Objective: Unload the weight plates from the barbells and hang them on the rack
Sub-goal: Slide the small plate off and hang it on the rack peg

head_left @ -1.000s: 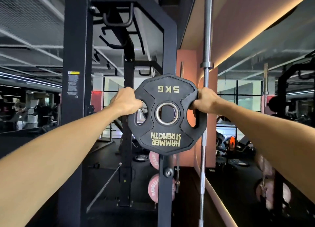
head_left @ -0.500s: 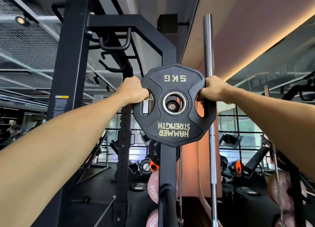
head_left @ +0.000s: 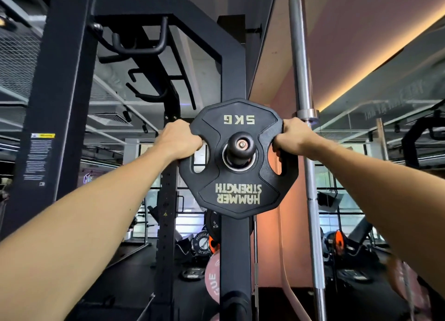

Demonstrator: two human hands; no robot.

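Note:
A black 5 kg weight plate [head_left: 237,188] marked "Hammer Strength", upside down, hangs at arm's length in front of the black rack upright [head_left: 234,248]. A black storage peg [head_left: 240,146] on the upright pokes through the plate's centre hole. My left hand [head_left: 179,140] grips the plate's upper left edge through its grip slot. My right hand [head_left: 292,136] grips the upper right edge the same way. Both arms are stretched out at head height.
A steel barbell [head_left: 304,80] stands upright just right of the plate, close behind my right hand. Pink plates [head_left: 212,279] and a smaller black plate [head_left: 214,224] hang lower on the rack. Black hooks [head_left: 144,46] jut from the rack's top. Another peg end [head_left: 237,306] sits below.
The plate has been pushed onto the rack's peg: a second ago its hole was empty, now the peg's end sticks out through it. Both hands keep their grip.

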